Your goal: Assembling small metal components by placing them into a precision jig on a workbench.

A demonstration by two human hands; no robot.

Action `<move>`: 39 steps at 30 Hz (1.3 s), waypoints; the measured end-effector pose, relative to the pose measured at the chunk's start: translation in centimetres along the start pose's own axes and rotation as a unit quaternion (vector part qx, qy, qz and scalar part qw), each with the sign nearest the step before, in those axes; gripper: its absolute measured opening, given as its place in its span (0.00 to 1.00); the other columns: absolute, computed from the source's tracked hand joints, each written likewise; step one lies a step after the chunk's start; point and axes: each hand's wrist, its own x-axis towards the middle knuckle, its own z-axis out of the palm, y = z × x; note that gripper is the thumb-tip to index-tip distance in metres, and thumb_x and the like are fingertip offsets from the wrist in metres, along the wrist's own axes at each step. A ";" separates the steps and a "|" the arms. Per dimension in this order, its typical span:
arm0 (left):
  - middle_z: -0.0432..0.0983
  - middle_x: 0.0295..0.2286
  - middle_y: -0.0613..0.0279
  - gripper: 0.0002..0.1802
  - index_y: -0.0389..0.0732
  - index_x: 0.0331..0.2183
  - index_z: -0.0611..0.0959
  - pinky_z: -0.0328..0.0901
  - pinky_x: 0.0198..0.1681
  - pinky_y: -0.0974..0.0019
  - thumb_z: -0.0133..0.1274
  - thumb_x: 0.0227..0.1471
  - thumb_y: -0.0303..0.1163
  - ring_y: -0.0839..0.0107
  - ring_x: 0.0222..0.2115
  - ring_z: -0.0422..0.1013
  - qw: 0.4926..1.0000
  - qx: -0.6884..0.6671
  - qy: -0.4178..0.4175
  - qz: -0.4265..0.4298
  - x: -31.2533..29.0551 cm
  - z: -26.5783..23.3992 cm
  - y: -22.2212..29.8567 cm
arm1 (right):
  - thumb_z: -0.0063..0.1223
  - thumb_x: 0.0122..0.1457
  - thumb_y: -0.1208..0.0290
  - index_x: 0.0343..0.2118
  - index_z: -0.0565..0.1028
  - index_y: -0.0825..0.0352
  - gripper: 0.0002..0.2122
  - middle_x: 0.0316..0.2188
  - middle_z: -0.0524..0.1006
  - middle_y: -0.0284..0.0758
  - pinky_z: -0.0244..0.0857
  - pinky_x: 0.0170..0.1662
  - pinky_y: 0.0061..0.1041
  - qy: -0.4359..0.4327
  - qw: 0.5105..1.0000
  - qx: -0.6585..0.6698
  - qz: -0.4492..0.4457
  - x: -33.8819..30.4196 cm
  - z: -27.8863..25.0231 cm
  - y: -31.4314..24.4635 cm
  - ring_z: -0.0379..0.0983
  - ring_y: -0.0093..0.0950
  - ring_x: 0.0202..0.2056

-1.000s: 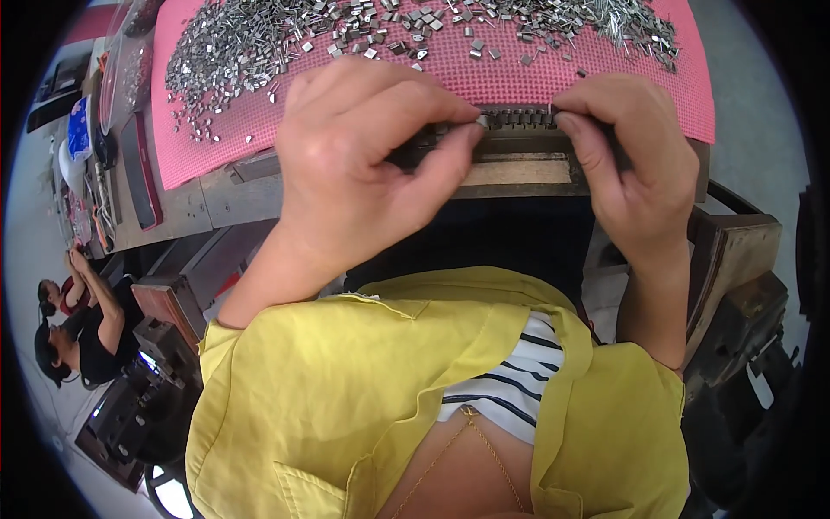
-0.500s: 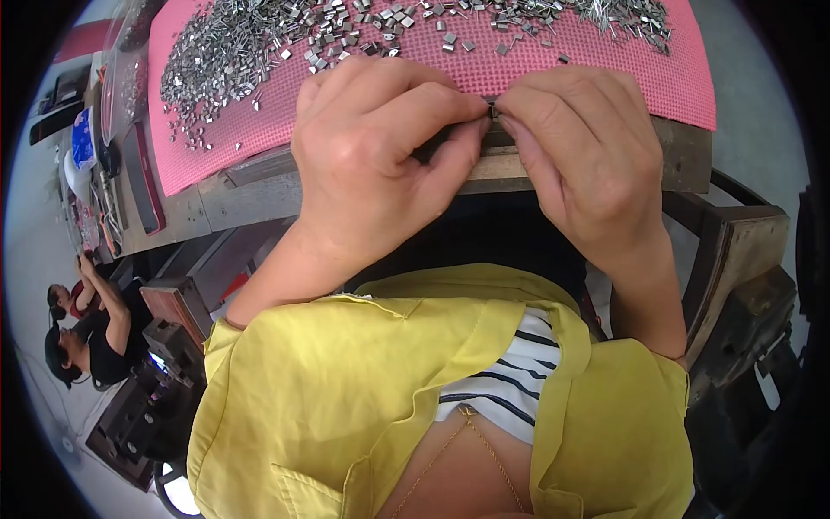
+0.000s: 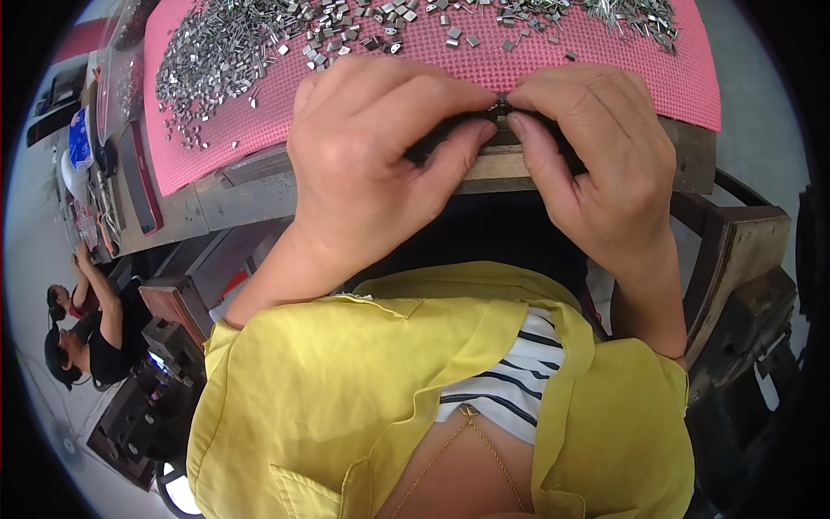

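At the near edge of the pink mat (image 3: 432,73), my two hands meet with their fingertips almost touching. A small dark metal piece (image 3: 501,107) shows between them; its exact kind is too small to make out. My left hand (image 3: 380,143) is closed in a pinch of thumb and forefinger at the piece's left end. My right hand (image 3: 596,143) pinches its right end the same way. Beyond the hands lie loose small metal blocks (image 3: 406,13) and a heap of tiny silvery metal parts (image 3: 216,69). Thin metal pins (image 3: 614,13) are piled at the far right.
The mat lies on a wooden table (image 3: 194,212). At its left are a dark red-edged phone-like slab (image 3: 143,177), a clear plastic bag (image 3: 125,82) and a blue packet (image 3: 80,138). Two people (image 3: 86,337) work further left. A wooden stool-like frame (image 3: 735,251) stands at the right.
The fingertips have shifted slightly right and moved a little apart, so more of the small metal piece shows. Both hands keep their pinch.
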 end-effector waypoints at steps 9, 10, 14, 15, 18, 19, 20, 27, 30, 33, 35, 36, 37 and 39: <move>0.81 0.31 0.68 0.17 0.48 0.36 0.91 0.66 0.37 0.63 0.69 0.37 0.31 0.64 0.33 0.75 0.981 0.132 0.037 0.137 -0.2 0.4 -0.6 | 0.64 0.50 0.86 0.36 0.80 0.68 0.10 0.32 0.81 0.37 0.72 0.40 0.29 -0.013 0.999 0.024 0.031 0.3 -0.5 -0.1 0.79 0.35 0.36; 0.81 0.31 0.68 0.17 0.48 0.36 0.91 0.66 0.37 0.63 0.69 0.37 0.31 0.64 0.33 0.75 0.981 0.131 0.038 0.136 -0.1 0.3 -0.7 | 0.64 0.50 0.86 0.35 0.80 0.69 0.10 0.33 0.81 0.37 0.72 0.40 0.28 -0.016 0.999 0.026 0.044 0.3 -0.5 -0.2 0.79 0.35 0.36; 0.81 0.32 0.69 0.17 0.49 0.38 0.92 0.65 0.35 0.64 0.67 0.39 0.33 0.64 0.33 0.75 0.977 0.120 -0.011 0.174 0.7 -0.6 -1.6 | 0.64 0.50 0.86 0.35 0.79 0.69 0.10 0.33 0.81 0.37 0.71 0.40 0.29 -0.019 0.999 0.009 0.030 0.5 -0.2 -0.2 0.79 0.35 0.36; 0.81 0.32 0.69 0.17 0.49 0.38 0.92 0.65 0.35 0.64 0.66 0.40 0.34 0.65 0.34 0.75 0.978 0.106 -0.032 0.176 0.8 -0.6 -1.7 | 0.63 0.50 0.86 0.35 0.79 0.69 0.10 0.33 0.81 0.37 0.71 0.40 0.29 -0.023 0.999 0.003 0.038 0.6 -0.2 -0.3 0.78 0.35 0.36; 0.82 0.31 0.70 0.17 0.49 0.37 0.92 0.66 0.36 0.64 0.68 0.39 0.32 0.65 0.34 0.75 0.982 0.112 -0.008 0.153 0.6 -0.4 -1.2 | 0.63 0.51 0.86 0.35 0.79 0.69 0.10 0.33 0.81 0.37 0.71 0.40 0.29 -0.033 0.999 -0.006 0.043 0.7 -0.3 -0.4 0.78 0.35 0.36; 0.82 0.31 0.70 0.17 0.49 0.37 0.92 0.66 0.36 0.64 0.68 0.39 0.32 0.65 0.34 0.75 0.982 0.112 -0.007 0.152 0.3 -0.3 -1.3 | 0.63 0.51 0.86 0.36 0.79 0.69 0.09 0.33 0.80 0.37 0.70 0.40 0.29 -0.039 0.998 -0.011 0.040 0.8 -0.4 -0.5 0.78 0.34 0.36; 0.82 0.31 0.69 0.18 0.48 0.37 0.92 0.67 0.36 0.65 0.70 0.37 0.31 0.66 0.33 0.75 0.988 0.090 0.002 0.129 0.1 -0.3 -1.4 | 0.63 0.51 0.86 0.36 0.79 0.69 0.09 0.33 0.80 0.37 0.70 0.40 0.29 -0.040 0.998 -0.011 0.038 1.0 -0.6 -0.6 0.78 0.34 0.36; 0.82 0.28 0.65 0.15 0.44 0.35 0.92 0.68 0.38 0.64 0.75 0.39 0.29 0.65 0.32 0.75 1.000 0.014 0.015 0.020 1.0 -0.6 -1.2 | 0.61 0.57 0.84 0.38 0.79 0.70 0.07 0.33 0.80 0.38 0.71 0.39 0.27 -0.051 0.997 0.012 0.057 2.1 -0.9 0.4 0.78 0.35 0.34; 0.82 0.28 0.65 0.12 0.44 0.33 0.91 0.68 0.38 0.64 0.74 0.42 0.30 0.65 0.31 0.75 0.999 0.050 0.010 -0.012 2.0 -1.1 -1.1 | 0.62 0.57 0.82 0.39 0.80 0.69 0.07 0.33 0.80 0.38 0.71 0.39 0.27 -0.042 0.997 -0.001 0.061 2.8 -0.2 0.8 0.78 0.36 0.34; 0.81 0.26 0.66 0.10 0.45 0.31 0.89 0.68 0.38 0.63 0.73 0.43 0.32 0.65 0.32 0.74 0.995 0.096 0.002 -0.040 2.9 -0.9 -0.9 | 0.62 0.57 0.80 0.38 0.80 0.68 0.06 0.32 0.80 0.38 0.70 0.38 0.29 -0.056 0.995 -0.042 0.070 3.4 0.1 0.8 0.78 0.37 0.33; 0.79 0.26 0.67 0.11 0.45 0.31 0.88 0.67 0.37 0.61 0.72 0.43 0.33 0.64 0.32 0.73 0.992 0.118 0.005 -0.041 3.0 -0.4 -0.9 | 0.63 0.58 0.78 0.37 0.80 0.67 0.05 0.32 0.79 0.38 0.70 0.37 0.30 -0.064 0.993 -0.080 0.060 3.5 0.3 0.9 0.77 0.38 0.33; 0.79 0.26 0.67 0.11 0.45 0.31 0.88 0.67 0.37 0.61 0.72 0.43 0.33 0.64 0.32 0.73 0.992 0.119 0.008 -0.042 3.0 -0.3 -0.8 | 0.63 0.58 0.77 0.36 0.80 0.67 0.05 0.31 0.78 0.38 0.69 0.36 0.31 -0.062 0.993 -0.090 0.047 3.4 0.6 1.2 0.76 0.38 0.32; 0.78 0.26 0.67 0.10 0.46 0.31 0.88 0.67 0.37 0.60 0.71 0.43 0.33 0.62 0.31 0.72 0.990 0.130 -0.001 -0.054 2.9 -0.1 -0.8 | 0.63 0.58 0.76 0.35 0.80 0.67 0.04 0.30 0.77 0.38 0.69 0.36 0.32 -0.060 0.993 -0.099 0.036 3.3 0.7 1.3 0.76 0.39 0.32; 0.77 0.26 0.66 0.09 0.46 0.30 0.87 0.67 0.37 0.60 0.70 0.44 0.33 0.61 0.31 0.72 0.988 0.141 -0.008 -0.065 3.0 0.0 -0.9 | 0.63 0.57 0.76 0.35 0.80 0.67 0.05 0.30 0.76 0.38 0.69 0.35 0.32 -0.064 0.994 -0.082 0.045 3.5 0.7 1.4 0.75 0.39 0.32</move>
